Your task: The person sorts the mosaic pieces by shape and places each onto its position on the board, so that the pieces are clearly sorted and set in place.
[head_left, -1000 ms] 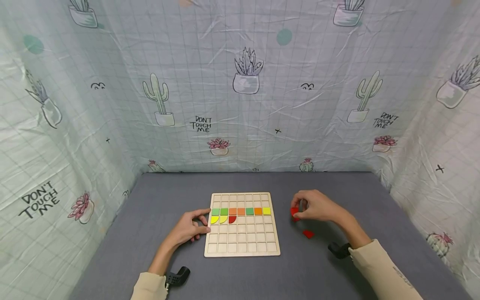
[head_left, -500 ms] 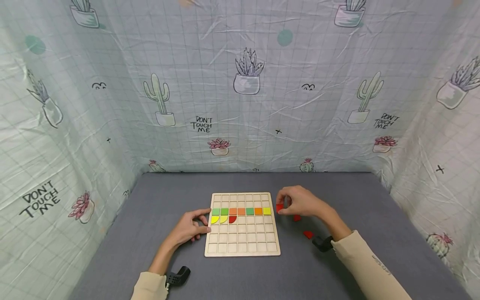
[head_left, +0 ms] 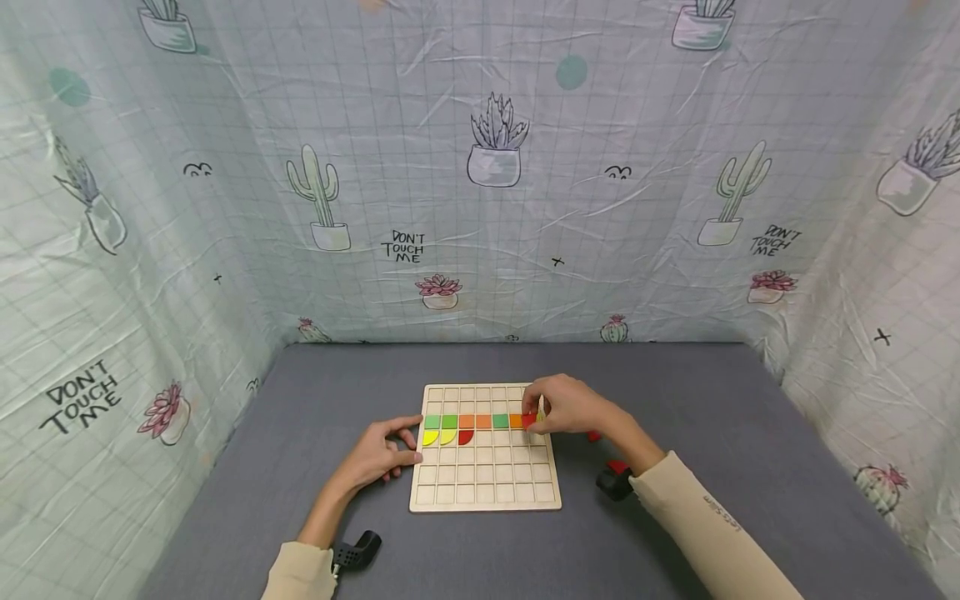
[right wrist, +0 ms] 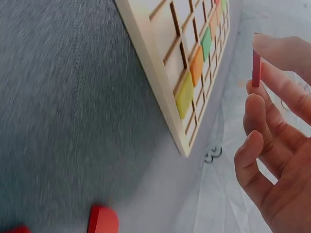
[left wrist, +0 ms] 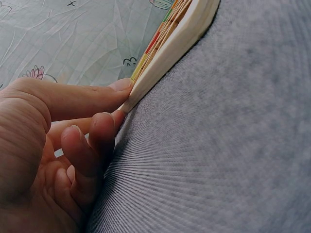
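Observation:
A pale wooden grid board (head_left: 487, 477) lies on the grey table. Square tiles (head_left: 483, 422) in green, orange and yellow fill one row, and below them sit two yellow quarter-circle tiles (head_left: 438, 437) and a dark red one (head_left: 465, 437). My left hand (head_left: 375, 454) touches the board's left edge with its thumb and forefinger, which are spread apart. Over the right part of the tiled row, my right hand (head_left: 573, 406) pinches a thin red tile (right wrist: 256, 68) between thumb and fingers. The right wrist view shows that tile edge-on, above the board.
Two loose red tiles lie right of the board: one (head_left: 594, 436) beside my right wrist, the other (head_left: 618, 466) partly behind the black wrist camera (head_left: 615, 483). A cloth with cactus prints (head_left: 495, 250) hangs around the table's back and sides.
My right hand has lifted a red tile from the table and carried it left, over the board. My left hand has stayed at the board's left edge.

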`<control>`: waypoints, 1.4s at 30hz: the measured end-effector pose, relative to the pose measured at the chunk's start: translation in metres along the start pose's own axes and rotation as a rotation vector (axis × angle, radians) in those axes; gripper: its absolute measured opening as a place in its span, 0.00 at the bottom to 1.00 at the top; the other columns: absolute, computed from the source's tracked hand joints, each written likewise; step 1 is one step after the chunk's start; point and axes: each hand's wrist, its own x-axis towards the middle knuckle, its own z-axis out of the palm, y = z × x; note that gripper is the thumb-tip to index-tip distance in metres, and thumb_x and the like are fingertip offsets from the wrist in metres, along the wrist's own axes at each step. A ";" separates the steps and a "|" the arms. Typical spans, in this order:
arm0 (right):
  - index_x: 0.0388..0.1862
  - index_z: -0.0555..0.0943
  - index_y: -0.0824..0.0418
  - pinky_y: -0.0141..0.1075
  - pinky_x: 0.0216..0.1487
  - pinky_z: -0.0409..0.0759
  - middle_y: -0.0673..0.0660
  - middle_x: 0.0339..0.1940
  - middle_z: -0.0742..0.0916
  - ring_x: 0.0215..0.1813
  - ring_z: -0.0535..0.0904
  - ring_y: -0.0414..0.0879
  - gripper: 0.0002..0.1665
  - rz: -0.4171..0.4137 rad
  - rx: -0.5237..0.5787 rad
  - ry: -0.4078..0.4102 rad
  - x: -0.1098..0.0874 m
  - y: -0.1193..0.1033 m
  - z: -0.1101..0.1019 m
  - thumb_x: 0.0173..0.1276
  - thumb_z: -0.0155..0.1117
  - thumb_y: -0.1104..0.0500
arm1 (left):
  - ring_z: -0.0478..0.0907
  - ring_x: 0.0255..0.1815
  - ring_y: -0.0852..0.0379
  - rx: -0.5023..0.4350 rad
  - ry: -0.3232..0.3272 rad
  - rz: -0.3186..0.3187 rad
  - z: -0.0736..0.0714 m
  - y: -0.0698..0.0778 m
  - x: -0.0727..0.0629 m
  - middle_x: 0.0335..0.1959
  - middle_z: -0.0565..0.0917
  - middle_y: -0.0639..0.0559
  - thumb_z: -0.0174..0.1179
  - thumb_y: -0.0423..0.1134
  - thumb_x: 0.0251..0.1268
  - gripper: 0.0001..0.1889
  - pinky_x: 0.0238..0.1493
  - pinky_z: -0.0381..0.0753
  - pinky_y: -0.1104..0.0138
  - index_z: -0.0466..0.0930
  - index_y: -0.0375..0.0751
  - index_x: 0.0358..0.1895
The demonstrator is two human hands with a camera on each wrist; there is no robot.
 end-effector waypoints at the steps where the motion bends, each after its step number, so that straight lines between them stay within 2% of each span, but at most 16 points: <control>1: 0.38 0.86 0.49 0.30 0.32 0.76 0.45 0.37 0.88 0.30 0.77 0.35 0.09 -0.006 -0.004 -0.004 0.002 -0.001 0.002 0.62 0.79 0.52 | 0.74 0.15 0.60 0.005 -0.001 -0.001 0.000 0.000 0.000 0.40 0.82 0.41 0.74 0.35 0.59 0.36 0.13 0.74 0.66 0.74 0.37 0.72; 6: 0.37 0.86 0.49 0.31 0.33 0.77 0.44 0.37 0.88 0.32 0.77 0.34 0.09 -0.033 -0.009 -0.026 0.014 -0.007 0.012 0.61 0.80 0.52 | 0.74 0.15 0.61 0.011 0.002 -0.015 0.000 -0.001 0.000 0.39 0.82 0.43 0.75 0.36 0.59 0.36 0.14 0.75 0.66 0.74 0.39 0.72; 12: 0.36 0.86 0.45 0.31 0.37 0.76 0.40 0.35 0.86 0.34 0.77 0.32 0.10 -0.038 -0.050 -0.047 0.026 -0.011 0.025 0.61 0.80 0.48 | 0.74 0.15 0.60 0.010 0.002 -0.018 0.000 0.001 0.000 0.40 0.82 0.41 0.75 0.36 0.59 0.36 0.14 0.74 0.66 0.74 0.39 0.72; 22: 0.36 0.87 0.47 0.31 0.37 0.77 0.42 0.34 0.87 0.34 0.77 0.33 0.10 -0.053 -0.092 -0.055 0.040 -0.015 0.039 0.60 0.80 0.49 | 0.73 0.15 0.60 -0.022 0.003 -0.009 0.000 0.002 -0.001 0.42 0.82 0.39 0.74 0.35 0.60 0.37 0.13 0.73 0.66 0.72 0.36 0.73; 34: 0.35 0.87 0.47 0.34 0.38 0.77 0.42 0.33 0.87 0.34 0.76 0.34 0.08 0.001 -0.138 -0.074 0.046 -0.022 0.044 0.60 0.79 0.51 | 0.74 0.15 0.59 -0.007 0.003 -0.017 0.001 0.004 -0.001 0.41 0.81 0.39 0.75 0.34 0.58 0.36 0.14 0.74 0.66 0.74 0.38 0.72; 42: 0.35 0.88 0.45 0.34 0.38 0.78 0.39 0.32 0.87 0.35 0.78 0.33 0.07 0.003 -0.146 -0.064 0.046 -0.020 0.045 0.61 0.79 0.49 | 0.74 0.15 0.60 -0.002 0.013 -0.023 0.001 0.005 -0.001 0.40 0.81 0.40 0.75 0.34 0.58 0.36 0.13 0.73 0.67 0.74 0.38 0.72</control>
